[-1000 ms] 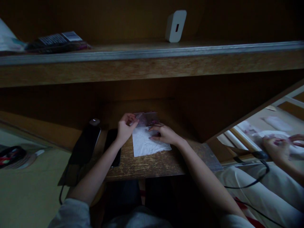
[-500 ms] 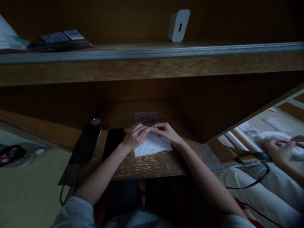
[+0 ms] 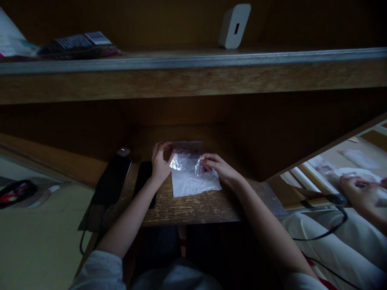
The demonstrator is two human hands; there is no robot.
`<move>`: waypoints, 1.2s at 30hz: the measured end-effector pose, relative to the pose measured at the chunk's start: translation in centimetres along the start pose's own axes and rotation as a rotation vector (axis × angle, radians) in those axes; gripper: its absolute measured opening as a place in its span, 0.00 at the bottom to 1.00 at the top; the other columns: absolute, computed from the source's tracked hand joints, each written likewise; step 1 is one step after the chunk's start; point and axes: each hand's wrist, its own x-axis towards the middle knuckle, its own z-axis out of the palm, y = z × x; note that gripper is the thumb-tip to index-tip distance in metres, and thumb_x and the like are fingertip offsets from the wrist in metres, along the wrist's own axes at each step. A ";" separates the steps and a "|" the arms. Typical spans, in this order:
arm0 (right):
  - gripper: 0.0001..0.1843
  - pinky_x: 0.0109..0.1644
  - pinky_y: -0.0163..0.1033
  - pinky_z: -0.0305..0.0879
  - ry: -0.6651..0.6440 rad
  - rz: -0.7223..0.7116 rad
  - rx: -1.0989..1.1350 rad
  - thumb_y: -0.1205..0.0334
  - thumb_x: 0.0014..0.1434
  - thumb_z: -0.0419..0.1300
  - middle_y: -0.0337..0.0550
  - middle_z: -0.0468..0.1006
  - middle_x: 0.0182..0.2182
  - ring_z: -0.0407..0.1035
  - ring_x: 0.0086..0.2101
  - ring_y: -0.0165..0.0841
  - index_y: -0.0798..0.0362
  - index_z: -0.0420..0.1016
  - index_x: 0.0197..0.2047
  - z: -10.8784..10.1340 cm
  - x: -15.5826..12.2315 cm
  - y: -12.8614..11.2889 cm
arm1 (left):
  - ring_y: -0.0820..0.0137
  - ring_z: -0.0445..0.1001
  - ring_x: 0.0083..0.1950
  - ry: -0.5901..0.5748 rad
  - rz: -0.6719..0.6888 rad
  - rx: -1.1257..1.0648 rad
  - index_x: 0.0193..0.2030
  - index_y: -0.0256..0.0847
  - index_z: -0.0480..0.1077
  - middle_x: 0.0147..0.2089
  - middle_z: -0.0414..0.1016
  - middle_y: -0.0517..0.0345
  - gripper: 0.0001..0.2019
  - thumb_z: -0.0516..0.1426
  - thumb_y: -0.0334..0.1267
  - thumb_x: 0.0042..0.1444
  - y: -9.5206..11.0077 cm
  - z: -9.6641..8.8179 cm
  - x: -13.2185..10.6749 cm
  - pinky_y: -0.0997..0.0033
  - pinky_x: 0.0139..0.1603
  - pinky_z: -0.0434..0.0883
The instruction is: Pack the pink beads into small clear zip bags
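Observation:
Between my hands is a small clear plastic bag (image 3: 185,161), shiny and see-through. My right hand (image 3: 218,166) pinches its right edge between thumb and fingers. My left hand (image 3: 161,164) curves around the bag's upper left corner with the thumb against it; its fingertips are partly hidden. Beneath the bag lies a crumpled white tissue or cloth (image 3: 193,185) on the worn wooden board. Behind it stands a flat, greyish rectangular piece (image 3: 193,145), with small reddish bits near its lower edge that I cannot make out.
Left of my arm lie a black phone-like slab (image 3: 142,181) and a dark device with cables (image 3: 110,183). A wooden shelf (image 3: 181,80) crosses above, bearing a white charger-like block (image 3: 235,26) and a dark packet (image 3: 78,46). At right, another person's hands (image 3: 359,193) work at a white plate.
My hands were together over the tissue and have drawn apart. The plastic bag now shows spread between them. The left hand moved left, the right slightly right.

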 end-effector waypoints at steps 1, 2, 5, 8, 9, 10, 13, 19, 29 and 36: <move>0.13 0.28 0.32 0.52 -0.020 0.000 -0.025 0.55 0.55 0.59 0.35 0.64 0.23 0.55 0.24 0.25 0.56 0.68 0.27 0.0 -0.1 -0.1 | 0.68 0.72 0.41 -0.004 -0.100 -0.124 0.45 0.41 0.67 0.42 0.71 0.54 0.11 0.58 0.38 0.55 -0.2 0.1 0.1 0.65 0.43 0.70; 0.13 0.28 0.32 0.51 -0.040 0.002 -0.050 0.55 0.55 0.59 0.35 0.63 0.23 0.55 0.24 0.25 0.56 0.68 0.27 0.1 -0.1 -0.2 | 0.69 0.73 0.39 -0.032 -0.198 -0.258 0.45 0.41 0.66 0.41 0.71 0.54 0.12 0.57 0.40 0.55 -0.3 0.1 0.2 0.67 0.40 0.71; 0.13 0.27 0.32 0.50 -0.101 0.014 -0.122 0.54 0.55 0.59 0.34 0.61 0.22 0.54 0.24 0.25 0.56 0.69 0.28 0.1 -0.1 -0.2 | 0.70 0.74 0.36 -0.243 -0.381 -0.559 0.47 0.42 0.65 0.41 0.73 0.54 0.16 0.54 0.48 0.57 -0.4 0.0 0.3 0.68 0.35 0.73; 0.12 0.28 0.32 0.51 -0.145 0.018 -0.172 0.55 0.55 0.59 0.35 0.63 0.23 0.55 0.25 0.25 0.56 0.70 0.29 0.1 0.0 0.0 | 0.63 0.73 0.46 -0.501 -0.244 -0.458 0.49 0.43 0.66 0.47 0.73 0.51 0.24 0.59 0.54 0.50 0.4 -0.3 0.0 0.58 0.46 0.71; 0.12 0.28 0.32 0.52 -0.158 0.017 -0.179 0.55 0.54 0.59 0.35 0.64 0.24 0.55 0.25 0.26 0.56 0.70 0.29 0.0 0.1 0.1 | 0.60 0.71 0.50 -0.588 -0.146 -0.351 0.50 0.44 0.66 0.50 0.72 0.50 0.28 0.63 0.54 0.44 0.7 -0.3 -0.2 0.54 0.51 0.68; 0.12 0.29 0.32 0.53 -0.170 0.014 -0.184 0.55 0.54 0.59 0.36 0.65 0.24 0.56 0.26 0.26 0.56 0.70 0.29 -0.1 0.2 0.2 | 0.56 0.69 0.54 -0.676 -0.044 -0.236 0.52 0.45 0.66 0.52 0.71 0.50 0.33 0.66 0.55 0.38 1.1 -0.3 -0.5 0.50 0.56 0.65; 0.11 0.31 0.33 0.55 -0.168 0.005 -0.196 0.56 0.54 0.59 0.37 0.67 0.26 0.57 0.27 0.27 0.56 0.71 0.31 -0.3 0.4 0.4 | 0.51 0.62 0.60 -0.867 0.154 -0.021 0.57 0.46 0.62 0.58 0.66 0.50 0.44 0.68 0.56 0.31 1.9 0.1 -1.3 0.46 0.62 0.57; 0.12 0.31 0.33 0.54 -0.144 0.006 -0.221 0.55 0.55 0.59 0.35 0.65 0.24 0.56 0.26 0.26 0.57 0.71 0.30 -0.4 0.3 0.2 | 0.57 0.62 0.60 -0.886 0.162 0.013 0.58 0.44 0.59 0.57 0.65 0.50 0.39 0.65 0.54 0.40 1.9 0.7 -2.0 0.52 0.60 0.61; 0.15 0.33 0.33 0.59 -0.206 0.024 -0.171 0.52 0.52 0.62 0.39 0.73 0.28 0.62 0.29 0.28 0.56 0.76 0.34 -0.4 -0.1 -0.4 | 0.56 0.64 0.57 -0.807 0.127 0.019 0.53 0.44 0.58 0.53 0.65 0.49 0.34 0.66 0.51 0.40 2.1 0.5 -1.8 0.52 0.56 0.65; 0.13 0.39 0.35 0.63 -0.219 0.014 -0.158 0.54 0.52 0.63 0.41 0.76 0.33 0.67 0.33 0.29 0.56 0.77 0.36 -0.6 0.0 -0.1 | 0.56 0.65 0.56 -0.805 0.136 0.035 0.52 0.44 0.59 0.53 0.66 0.49 0.33 0.66 0.51 0.41 2.1 0.4 -1.7 0.53 0.53 0.66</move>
